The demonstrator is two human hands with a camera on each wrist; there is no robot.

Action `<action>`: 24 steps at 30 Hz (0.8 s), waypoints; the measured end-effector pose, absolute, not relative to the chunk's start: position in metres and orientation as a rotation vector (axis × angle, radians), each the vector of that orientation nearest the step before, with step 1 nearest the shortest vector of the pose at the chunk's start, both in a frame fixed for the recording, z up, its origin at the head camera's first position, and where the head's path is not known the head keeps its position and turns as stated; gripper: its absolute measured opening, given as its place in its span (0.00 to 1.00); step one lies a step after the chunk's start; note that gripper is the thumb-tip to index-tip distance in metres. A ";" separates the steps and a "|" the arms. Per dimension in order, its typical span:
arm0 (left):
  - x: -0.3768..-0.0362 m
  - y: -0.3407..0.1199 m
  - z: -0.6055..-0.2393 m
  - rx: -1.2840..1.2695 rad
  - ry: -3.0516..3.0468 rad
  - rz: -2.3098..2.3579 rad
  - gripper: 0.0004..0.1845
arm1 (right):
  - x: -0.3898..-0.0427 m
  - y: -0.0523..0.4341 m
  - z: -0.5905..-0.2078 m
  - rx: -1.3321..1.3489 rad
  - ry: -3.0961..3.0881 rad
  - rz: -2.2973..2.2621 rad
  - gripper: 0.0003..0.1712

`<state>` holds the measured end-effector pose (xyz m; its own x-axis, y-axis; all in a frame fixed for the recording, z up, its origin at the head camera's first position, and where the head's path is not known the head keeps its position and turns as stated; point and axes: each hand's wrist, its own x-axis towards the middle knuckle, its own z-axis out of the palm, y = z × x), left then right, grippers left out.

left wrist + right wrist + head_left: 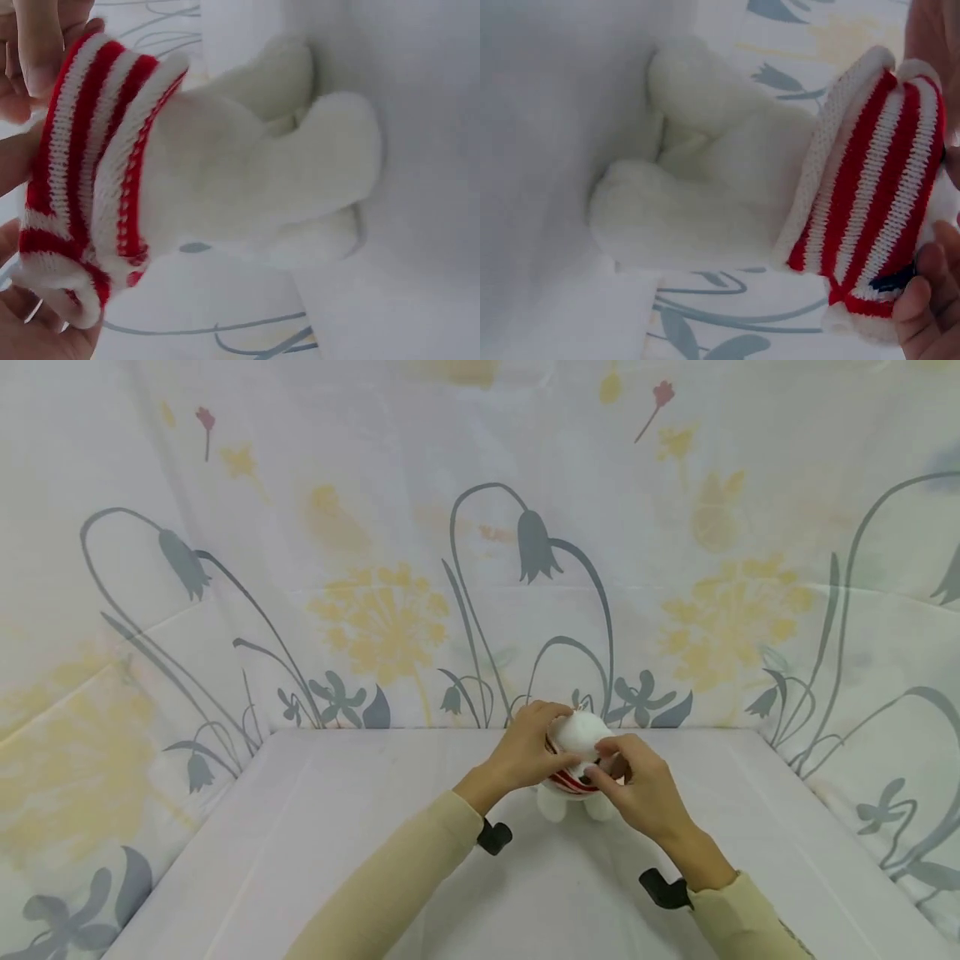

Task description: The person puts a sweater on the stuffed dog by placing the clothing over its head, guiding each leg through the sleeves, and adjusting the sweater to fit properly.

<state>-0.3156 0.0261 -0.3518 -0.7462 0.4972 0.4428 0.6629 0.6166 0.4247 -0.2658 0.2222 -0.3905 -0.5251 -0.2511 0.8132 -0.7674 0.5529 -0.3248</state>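
A white plush toy [582, 732] stands upright on the white-covered table, its stubby legs on the cloth. Around its upper body sits a small red-and-white striped knit sweater [97, 112]. My left hand [527, 745] pinches the sweater on one side, close under the toy's round head. On the other side my right hand [643, 783] grips the knit between thumb and fingers, near a dark blue patch [892, 279] on it. Below the rolled hem, the toy's white belly and legs [682, 210] show bare. The hands partly hide the toy's face.
The table [360, 793] has a plain white cover and ends at a hanging cloth [390, 527] printed with grey and yellow flowers. Black wrist mounts [495, 837] stick out below both forearms.
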 end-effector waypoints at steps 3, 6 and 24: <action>-0.313 0.016 -0.362 -0.892 -2.453 -1.025 0.26 | -0.272 0.221 -0.384 0.757 -2.101 0.809 0.23; -0.311 0.009 -0.371 -0.823 -2.364 -1.189 0.20 | -0.278 0.219 -0.374 0.697 -2.174 0.711 0.23; -0.304 0.026 -0.394 -0.620 -2.301 -1.673 0.18 | -0.296 0.227 -0.336 0.512 -2.755 0.484 0.42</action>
<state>-0.3042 0.0258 -0.3941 -0.8840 0.2012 0.4219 0.4634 0.2589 0.8475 -0.2963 0.2270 -0.3360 -0.8926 -0.2915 0.3439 -0.3913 0.8798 -0.2699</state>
